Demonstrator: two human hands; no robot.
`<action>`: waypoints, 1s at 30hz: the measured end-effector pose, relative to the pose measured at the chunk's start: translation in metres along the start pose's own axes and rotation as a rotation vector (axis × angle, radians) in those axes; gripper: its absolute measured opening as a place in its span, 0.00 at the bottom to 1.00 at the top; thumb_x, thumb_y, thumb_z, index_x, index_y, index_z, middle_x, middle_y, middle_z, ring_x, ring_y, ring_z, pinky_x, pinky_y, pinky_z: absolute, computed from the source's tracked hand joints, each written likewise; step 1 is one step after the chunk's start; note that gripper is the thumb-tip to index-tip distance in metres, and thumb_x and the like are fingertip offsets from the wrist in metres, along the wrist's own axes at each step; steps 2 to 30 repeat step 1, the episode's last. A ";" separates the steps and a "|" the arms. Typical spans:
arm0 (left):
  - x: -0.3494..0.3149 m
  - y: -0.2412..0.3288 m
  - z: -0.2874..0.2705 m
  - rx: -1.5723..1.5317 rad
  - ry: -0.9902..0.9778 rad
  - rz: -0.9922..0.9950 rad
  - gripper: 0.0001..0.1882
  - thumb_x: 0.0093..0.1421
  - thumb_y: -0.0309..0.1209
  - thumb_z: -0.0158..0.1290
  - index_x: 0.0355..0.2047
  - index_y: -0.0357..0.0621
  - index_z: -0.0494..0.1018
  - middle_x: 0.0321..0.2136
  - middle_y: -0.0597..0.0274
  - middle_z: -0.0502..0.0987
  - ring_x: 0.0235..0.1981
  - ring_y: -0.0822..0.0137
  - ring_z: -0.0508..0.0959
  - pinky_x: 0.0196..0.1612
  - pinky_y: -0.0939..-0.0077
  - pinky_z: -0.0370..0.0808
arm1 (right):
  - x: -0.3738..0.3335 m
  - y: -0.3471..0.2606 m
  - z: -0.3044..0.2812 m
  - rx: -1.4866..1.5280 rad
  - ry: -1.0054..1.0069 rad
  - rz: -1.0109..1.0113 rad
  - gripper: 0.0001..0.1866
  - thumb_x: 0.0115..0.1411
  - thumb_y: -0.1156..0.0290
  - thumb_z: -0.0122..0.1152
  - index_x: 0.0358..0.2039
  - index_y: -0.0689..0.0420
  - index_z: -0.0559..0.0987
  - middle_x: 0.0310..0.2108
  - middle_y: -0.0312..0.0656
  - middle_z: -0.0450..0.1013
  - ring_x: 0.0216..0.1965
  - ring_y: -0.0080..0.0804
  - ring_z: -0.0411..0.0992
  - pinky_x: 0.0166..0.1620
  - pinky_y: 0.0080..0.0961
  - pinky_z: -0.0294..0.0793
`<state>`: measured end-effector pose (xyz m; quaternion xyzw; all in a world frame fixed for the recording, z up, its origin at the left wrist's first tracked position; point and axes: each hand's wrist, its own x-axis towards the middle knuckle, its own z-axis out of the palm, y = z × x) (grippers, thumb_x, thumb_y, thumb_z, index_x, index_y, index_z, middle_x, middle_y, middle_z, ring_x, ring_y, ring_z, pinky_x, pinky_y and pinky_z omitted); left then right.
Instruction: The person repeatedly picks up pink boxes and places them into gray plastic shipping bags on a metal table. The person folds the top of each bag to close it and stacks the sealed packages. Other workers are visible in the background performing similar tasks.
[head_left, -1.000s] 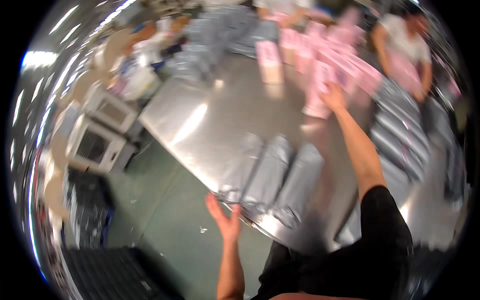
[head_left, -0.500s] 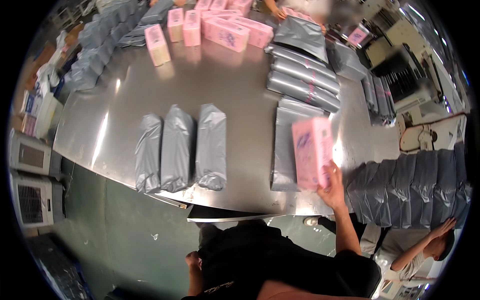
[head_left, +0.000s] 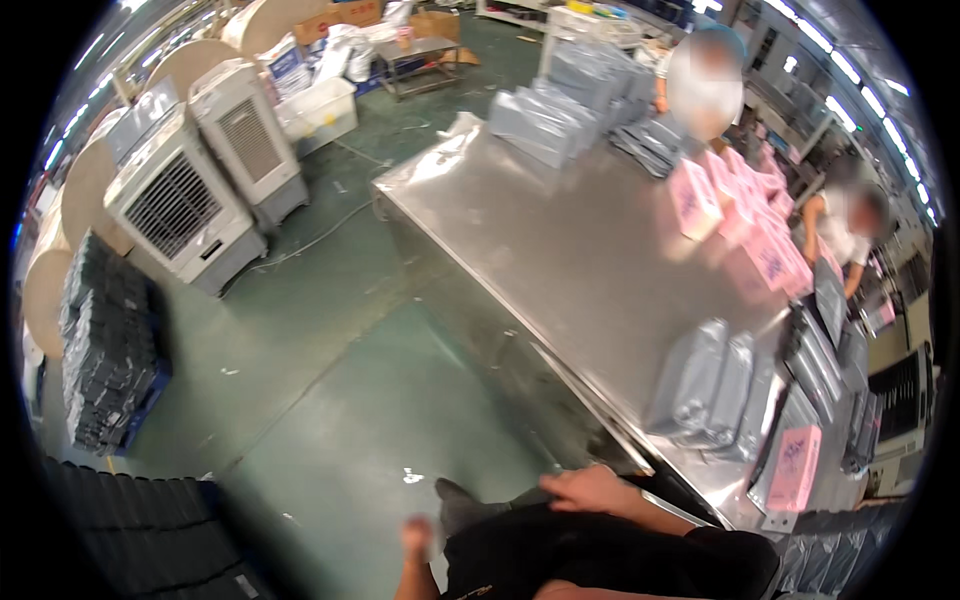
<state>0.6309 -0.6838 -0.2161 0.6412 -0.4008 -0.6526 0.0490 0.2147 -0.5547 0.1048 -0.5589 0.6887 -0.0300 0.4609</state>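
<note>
My left hand [head_left: 417, 537] hangs low over the floor beside my leg, smeared by motion, so its fingers cannot be read. In front of my waist, my right hand [head_left: 590, 490] is near the table's edge, its fingers loosely stretched with nothing visible in them. To its right, a pink pack [head_left: 796, 468] lies on a flat grey plastic mailing bag [head_left: 770, 478] at the table's near end. Filled grey bags [head_left: 690, 380] stand side by side on the metal table [head_left: 560, 250], closer to my right hand.
More pink packs [head_left: 765, 255] and grey bags [head_left: 550, 125] cover the table's far end, where two people are. Air coolers [head_left: 178, 205] stand on the floor at left. A pallet stack of grey bundles [head_left: 105, 350] and dark stacked bags [head_left: 130, 525] are at far left and lower left.
The view has swung left, bringing in the floor and air coolers. My right hand has let go of the pink pack, which now lies on the flat bag, and has come back toward my body.
</note>
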 end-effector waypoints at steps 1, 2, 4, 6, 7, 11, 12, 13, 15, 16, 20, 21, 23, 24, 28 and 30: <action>0.003 0.019 -0.027 -0.143 0.132 -0.205 0.08 0.63 0.27 0.55 0.38 0.33 0.76 0.21 0.58 0.76 0.17 0.66 0.75 0.15 0.71 0.71 | 0.053 -0.005 0.019 -0.443 -0.231 -0.112 0.23 0.68 0.60 0.59 0.63 0.46 0.74 0.45 0.45 0.80 0.45 0.41 0.80 0.50 0.40 0.78; 0.003 0.019 -0.027 -0.143 0.132 -0.205 0.08 0.63 0.27 0.55 0.38 0.33 0.76 0.21 0.58 0.76 0.17 0.66 0.75 0.15 0.71 0.71 | 0.053 -0.005 0.019 -0.443 -0.231 -0.112 0.23 0.68 0.60 0.59 0.63 0.46 0.74 0.45 0.45 0.80 0.45 0.41 0.80 0.50 0.40 0.78; 0.003 0.019 -0.027 -0.143 0.132 -0.205 0.08 0.63 0.27 0.55 0.38 0.33 0.76 0.21 0.58 0.76 0.17 0.66 0.75 0.15 0.71 0.71 | 0.053 -0.005 0.019 -0.443 -0.231 -0.112 0.23 0.68 0.60 0.59 0.63 0.46 0.74 0.45 0.45 0.80 0.45 0.41 0.80 0.50 0.40 0.78; 0.003 0.019 -0.027 -0.143 0.132 -0.205 0.08 0.63 0.27 0.55 0.38 0.33 0.76 0.21 0.58 0.76 0.17 0.66 0.75 0.15 0.71 0.71 | 0.053 -0.005 0.019 -0.443 -0.231 -0.112 0.23 0.68 0.60 0.59 0.63 0.46 0.74 0.45 0.45 0.80 0.45 0.41 0.80 0.50 0.40 0.78; 0.003 0.019 -0.027 -0.143 0.132 -0.205 0.08 0.63 0.27 0.55 0.38 0.33 0.76 0.21 0.58 0.76 0.17 0.66 0.75 0.15 0.71 0.71 | 0.053 -0.005 0.019 -0.443 -0.231 -0.112 0.23 0.68 0.60 0.59 0.63 0.46 0.74 0.45 0.45 0.80 0.45 0.41 0.80 0.50 0.40 0.78; 0.003 0.019 -0.027 -0.143 0.132 -0.205 0.08 0.63 0.27 0.55 0.38 0.33 0.76 0.21 0.58 0.76 0.17 0.66 0.75 0.15 0.71 0.71 | 0.053 -0.005 0.019 -0.443 -0.231 -0.112 0.23 0.68 0.60 0.59 0.63 0.46 0.74 0.45 0.45 0.80 0.45 0.41 0.80 0.50 0.40 0.78; 0.003 0.019 -0.027 -0.143 0.132 -0.205 0.08 0.63 0.27 0.55 0.38 0.33 0.76 0.21 0.58 0.76 0.17 0.66 0.75 0.15 0.71 0.71 | 0.053 -0.005 0.019 -0.443 -0.231 -0.112 0.23 0.68 0.60 0.59 0.63 0.46 0.74 0.45 0.45 0.80 0.45 0.41 0.80 0.50 0.40 0.78; 0.003 0.019 -0.027 -0.143 0.132 -0.205 0.08 0.63 0.27 0.55 0.38 0.33 0.76 0.21 0.58 0.76 0.17 0.66 0.75 0.15 0.71 0.71 | 0.053 -0.005 0.019 -0.443 -0.231 -0.112 0.23 0.68 0.60 0.59 0.63 0.46 0.74 0.45 0.45 0.80 0.45 0.41 0.80 0.50 0.40 0.78; 0.003 0.019 -0.027 -0.143 0.132 -0.205 0.08 0.63 0.27 0.55 0.38 0.33 0.76 0.21 0.58 0.76 0.17 0.66 0.75 0.15 0.71 0.71 | 0.053 -0.005 0.019 -0.443 -0.231 -0.112 0.23 0.68 0.60 0.59 0.63 0.46 0.74 0.45 0.45 0.80 0.45 0.41 0.80 0.50 0.40 0.78; 0.003 0.019 -0.027 -0.143 0.132 -0.205 0.08 0.63 0.27 0.55 0.38 0.33 0.76 0.21 0.58 0.76 0.17 0.66 0.75 0.15 0.71 0.71 | 0.053 -0.005 0.019 -0.443 -0.231 -0.112 0.23 0.68 0.60 0.59 0.63 0.46 0.74 0.45 0.45 0.80 0.45 0.41 0.80 0.50 0.40 0.78; 0.003 0.019 -0.027 -0.143 0.132 -0.205 0.08 0.63 0.27 0.55 0.38 0.33 0.76 0.21 0.58 0.76 0.17 0.66 0.75 0.15 0.71 0.71 | 0.053 -0.005 0.019 -0.443 -0.231 -0.112 0.23 0.68 0.60 0.59 0.63 0.46 0.74 0.45 0.45 0.80 0.45 0.41 0.80 0.50 0.40 0.78; 0.003 0.019 -0.027 -0.143 0.132 -0.205 0.08 0.63 0.27 0.55 0.38 0.33 0.76 0.21 0.58 0.76 0.17 0.66 0.75 0.15 0.71 0.71 | 0.053 -0.005 0.019 -0.443 -0.231 -0.112 0.23 0.68 0.60 0.59 0.63 0.46 0.74 0.45 0.45 0.80 0.45 0.41 0.80 0.50 0.40 0.78; 0.003 0.019 -0.027 -0.143 0.132 -0.205 0.08 0.63 0.27 0.55 0.38 0.33 0.76 0.21 0.58 0.76 0.17 0.66 0.75 0.15 0.71 0.71 | 0.053 -0.005 0.019 -0.443 -0.231 -0.112 0.23 0.68 0.60 0.59 0.63 0.46 0.74 0.45 0.45 0.80 0.45 0.41 0.80 0.50 0.40 0.78; 0.003 0.019 -0.027 -0.143 0.132 -0.205 0.08 0.63 0.27 0.55 0.38 0.33 0.76 0.21 0.58 0.76 0.17 0.66 0.75 0.15 0.71 0.71 | 0.053 -0.005 0.019 -0.443 -0.231 -0.112 0.23 0.68 0.60 0.59 0.63 0.46 0.74 0.45 0.45 0.80 0.45 0.41 0.80 0.50 0.40 0.78; 0.003 0.019 -0.027 -0.143 0.132 -0.205 0.08 0.63 0.27 0.55 0.38 0.33 0.76 0.21 0.58 0.76 0.17 0.66 0.75 0.15 0.71 0.71 | 0.053 -0.005 0.019 -0.443 -0.231 -0.112 0.23 0.68 0.60 0.59 0.63 0.46 0.74 0.45 0.45 0.80 0.45 0.41 0.80 0.50 0.40 0.78; 0.003 0.019 -0.027 -0.143 0.132 -0.205 0.08 0.63 0.27 0.55 0.38 0.33 0.76 0.21 0.58 0.76 0.17 0.66 0.75 0.15 0.71 0.71 | 0.053 -0.005 0.019 -0.443 -0.231 -0.112 0.23 0.68 0.60 0.59 0.63 0.46 0.74 0.45 0.45 0.80 0.45 0.41 0.80 0.50 0.40 0.78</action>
